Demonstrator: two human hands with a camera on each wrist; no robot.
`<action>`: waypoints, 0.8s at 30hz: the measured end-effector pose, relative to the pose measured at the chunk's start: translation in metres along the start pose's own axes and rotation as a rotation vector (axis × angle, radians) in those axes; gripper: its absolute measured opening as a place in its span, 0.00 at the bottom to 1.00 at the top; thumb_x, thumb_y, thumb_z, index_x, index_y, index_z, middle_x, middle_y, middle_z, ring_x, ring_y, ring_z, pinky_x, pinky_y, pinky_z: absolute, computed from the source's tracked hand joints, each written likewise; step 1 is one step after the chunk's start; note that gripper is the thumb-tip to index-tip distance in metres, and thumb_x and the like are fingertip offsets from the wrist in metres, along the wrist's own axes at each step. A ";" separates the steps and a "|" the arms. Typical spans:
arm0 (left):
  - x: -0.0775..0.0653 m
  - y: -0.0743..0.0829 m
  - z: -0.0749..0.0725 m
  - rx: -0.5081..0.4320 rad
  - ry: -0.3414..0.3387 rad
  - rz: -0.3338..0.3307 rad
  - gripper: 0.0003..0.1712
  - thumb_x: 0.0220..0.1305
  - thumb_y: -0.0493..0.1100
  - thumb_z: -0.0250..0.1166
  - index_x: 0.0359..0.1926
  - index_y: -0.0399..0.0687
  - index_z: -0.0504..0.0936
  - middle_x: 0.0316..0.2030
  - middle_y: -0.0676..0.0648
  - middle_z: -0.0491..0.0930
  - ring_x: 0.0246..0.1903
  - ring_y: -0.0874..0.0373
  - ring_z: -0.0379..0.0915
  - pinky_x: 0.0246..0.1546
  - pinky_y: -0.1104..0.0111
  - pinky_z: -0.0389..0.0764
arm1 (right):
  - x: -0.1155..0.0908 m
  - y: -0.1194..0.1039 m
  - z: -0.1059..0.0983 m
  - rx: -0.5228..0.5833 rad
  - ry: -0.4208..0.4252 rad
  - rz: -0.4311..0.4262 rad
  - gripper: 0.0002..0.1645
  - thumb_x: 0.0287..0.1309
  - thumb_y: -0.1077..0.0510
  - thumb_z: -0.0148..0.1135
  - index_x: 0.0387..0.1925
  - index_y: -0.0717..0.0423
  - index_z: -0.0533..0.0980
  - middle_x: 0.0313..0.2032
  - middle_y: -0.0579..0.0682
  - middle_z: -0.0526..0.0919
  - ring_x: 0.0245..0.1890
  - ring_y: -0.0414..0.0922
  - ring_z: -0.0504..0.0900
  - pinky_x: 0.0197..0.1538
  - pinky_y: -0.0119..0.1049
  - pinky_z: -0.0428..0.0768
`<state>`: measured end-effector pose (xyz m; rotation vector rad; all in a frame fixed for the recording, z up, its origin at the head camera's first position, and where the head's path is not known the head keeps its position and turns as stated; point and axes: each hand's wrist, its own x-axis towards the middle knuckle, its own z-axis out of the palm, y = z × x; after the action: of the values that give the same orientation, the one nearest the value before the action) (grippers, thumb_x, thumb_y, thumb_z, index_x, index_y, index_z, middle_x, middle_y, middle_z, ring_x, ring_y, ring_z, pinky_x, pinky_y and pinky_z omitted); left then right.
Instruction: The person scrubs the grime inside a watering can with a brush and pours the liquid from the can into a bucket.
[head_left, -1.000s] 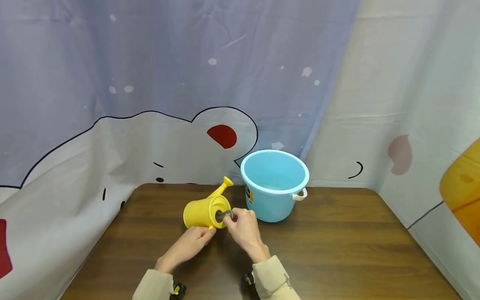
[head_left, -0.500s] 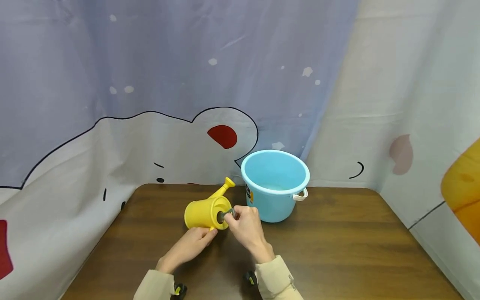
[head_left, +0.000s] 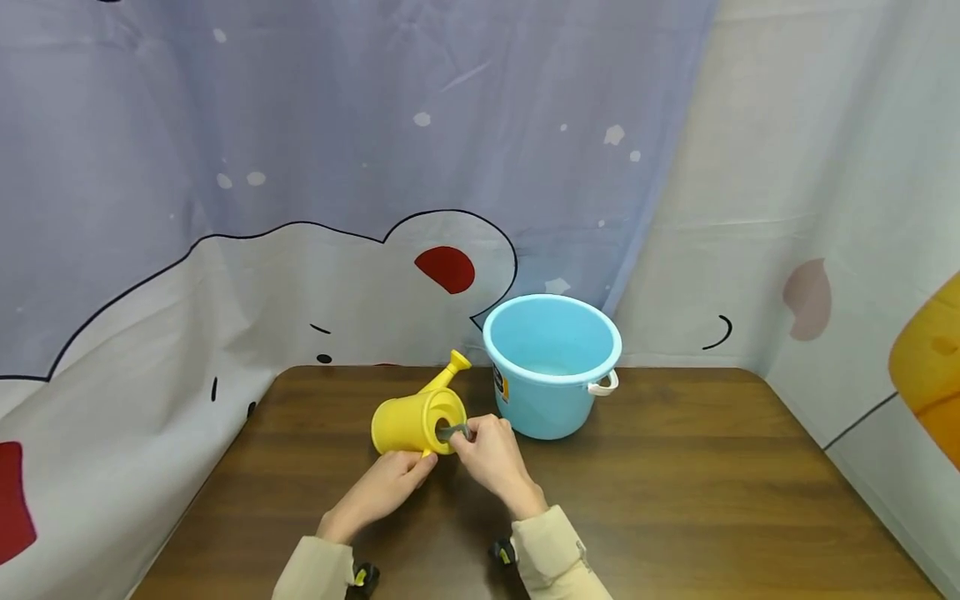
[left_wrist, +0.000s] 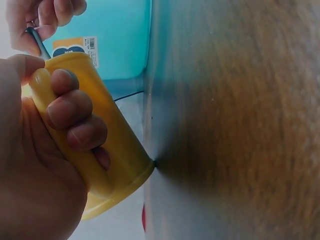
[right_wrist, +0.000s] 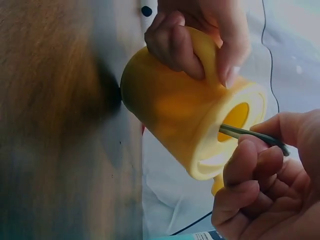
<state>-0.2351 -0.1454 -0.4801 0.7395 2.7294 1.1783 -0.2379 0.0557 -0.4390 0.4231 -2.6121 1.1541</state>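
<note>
A yellow watering can is tipped, its opening facing right and its spout up toward the back. My left hand grips the can's handle, with the fingers curled through it. In the left wrist view the can's base edge is right at the table. My right hand pinches a thin, dark grey-green strip-like object between thumb and fingers. One end of that object goes in through the can's round opening, so its far part is hidden; I cannot tell its kind.
A light blue bucket with a white handle stands upright behind and to the right of my right hand. The brown wooden table ends at a printed curtain along its back and sides.
The dark object's angle in the can's opening shifts slightly with my right hand. My left hand keeps hold of the handle, and the head view moves a little.
</note>
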 end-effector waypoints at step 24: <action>0.001 0.000 -0.002 0.007 -0.022 0.009 0.27 0.77 0.54 0.48 0.19 0.50 0.72 0.14 0.59 0.62 0.14 0.67 0.54 0.18 0.72 0.61 | 0.002 -0.006 -0.020 0.179 -0.025 0.122 0.23 0.56 0.59 0.58 0.08 0.51 0.66 0.05 0.43 0.71 0.08 0.41 0.74 0.15 0.34 0.65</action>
<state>-0.2368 -0.1460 -0.4786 0.7619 2.7167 1.1559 -0.2350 0.0664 -0.4217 0.3176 -2.5970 1.4386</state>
